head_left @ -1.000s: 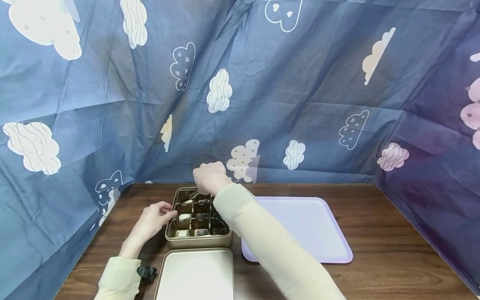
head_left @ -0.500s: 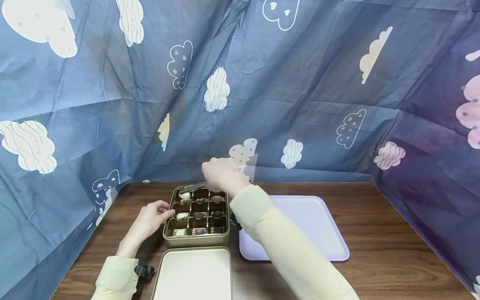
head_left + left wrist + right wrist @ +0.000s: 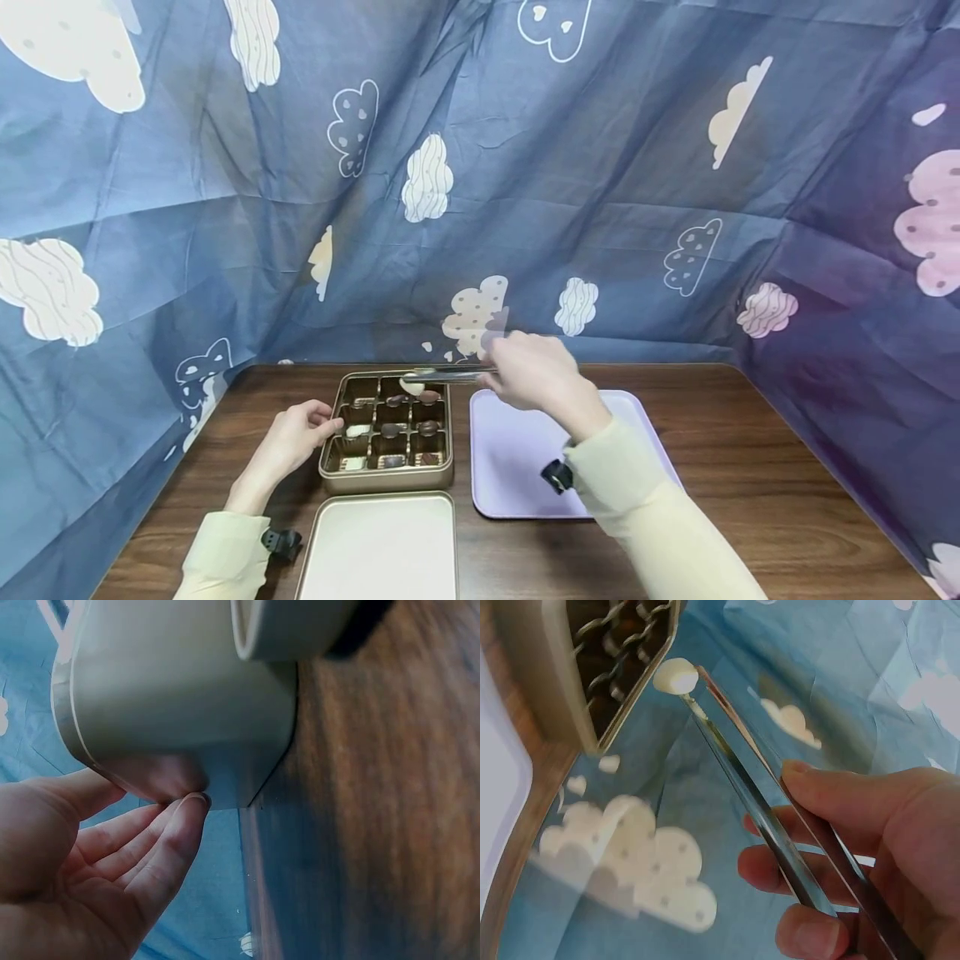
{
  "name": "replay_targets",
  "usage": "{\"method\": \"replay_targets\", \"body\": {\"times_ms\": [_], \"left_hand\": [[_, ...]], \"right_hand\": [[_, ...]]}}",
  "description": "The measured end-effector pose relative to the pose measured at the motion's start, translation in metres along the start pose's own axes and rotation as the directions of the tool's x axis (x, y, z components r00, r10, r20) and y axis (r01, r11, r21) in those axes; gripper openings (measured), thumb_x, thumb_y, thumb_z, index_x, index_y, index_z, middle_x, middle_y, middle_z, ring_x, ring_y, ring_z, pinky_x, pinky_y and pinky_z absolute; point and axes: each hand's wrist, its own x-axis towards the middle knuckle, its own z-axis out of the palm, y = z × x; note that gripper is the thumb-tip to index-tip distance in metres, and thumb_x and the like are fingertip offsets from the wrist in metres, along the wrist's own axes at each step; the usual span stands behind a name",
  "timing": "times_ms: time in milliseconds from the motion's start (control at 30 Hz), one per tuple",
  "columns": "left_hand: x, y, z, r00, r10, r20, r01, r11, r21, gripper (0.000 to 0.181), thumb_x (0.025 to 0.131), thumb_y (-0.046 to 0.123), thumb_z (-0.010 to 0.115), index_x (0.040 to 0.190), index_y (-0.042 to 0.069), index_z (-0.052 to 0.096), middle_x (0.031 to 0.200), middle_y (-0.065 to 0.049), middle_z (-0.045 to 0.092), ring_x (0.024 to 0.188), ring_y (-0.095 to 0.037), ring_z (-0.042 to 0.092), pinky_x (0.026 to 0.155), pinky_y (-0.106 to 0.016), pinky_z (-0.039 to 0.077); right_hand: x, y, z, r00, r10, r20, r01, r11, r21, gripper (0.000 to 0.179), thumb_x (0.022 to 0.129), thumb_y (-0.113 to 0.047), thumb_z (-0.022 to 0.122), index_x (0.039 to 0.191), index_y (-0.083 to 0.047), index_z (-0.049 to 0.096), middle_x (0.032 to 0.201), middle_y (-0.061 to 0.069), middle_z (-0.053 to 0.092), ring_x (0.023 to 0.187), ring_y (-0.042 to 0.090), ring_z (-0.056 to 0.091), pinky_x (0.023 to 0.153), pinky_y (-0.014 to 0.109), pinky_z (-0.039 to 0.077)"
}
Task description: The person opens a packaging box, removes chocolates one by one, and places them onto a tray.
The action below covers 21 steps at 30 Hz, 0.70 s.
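A gold tin [image 3: 386, 482] with a divided dark insert stands at the back left. Small white and dark brown pieces that look like chocolates lie in its compartments. My left hand [image 3: 288, 443] holds the tin's left side, thumb over the rim and fingertips [image 3: 191, 806] against the outer wall. Metal tongs [image 3: 757, 802] are in my right hand [image 3: 536, 375], gripped between thumb and fingers. At their tips they pinch a rounded white chocolate [image 3: 676, 676], raised over the tin's back row.
A light purple tray [image 3: 510, 467] lies right of the tin, partly under my right forearm. The tin's flat lid [image 3: 381, 546] lies in front of it. A blue cloud-print curtain [image 3: 600, 167] hangs behind the wooden table [image 3: 772, 467].
My right hand has moved right, from above the tin to above the tray's back edge. The tongs have lifted the white chocolate from the back left compartment and carried it right. My left hand stays put.
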Motion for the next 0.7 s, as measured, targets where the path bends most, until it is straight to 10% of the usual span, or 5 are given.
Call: {"method": "replay_targets", "body": {"times_ms": [367,700], "left_hand": [[-0.002,0.002,-0.001,1.000,0.001,0.002,-0.001,1.000,-0.008,0.029,0.092,0.018,0.069,0.105,-0.007,0.063,0.084,-0.011,0.070,0.070,-0.019,0.067,0.064,-0.035,0.054],[-0.002,0.002,0.000,1.000,-0.008,-0.001,0.008,1.000,-0.013,0.029,0.092,0.018,0.069,0.105,-0.007,0.063,0.083,-0.010,0.070,0.069,-0.018,0.067,0.064,-0.035,0.054]], "right_hand": [[-0.061,0.063,0.022,0.996,0.065,-0.058,-0.065,0.998,0.004,0.022,0.089,-0.034,0.070,0.105,-0.021,0.077,0.088,0.000,0.071,0.068,0.021,0.066,0.050,0.043,0.049],[-0.071,0.088,0.054,0.989,0.120,-0.088,-0.120,0.993,0.008,0.026,0.087,-0.033,0.071,0.106,-0.016,0.076,0.092,0.007,0.073,0.075,0.030,0.069,0.053,0.048,0.050]]}}
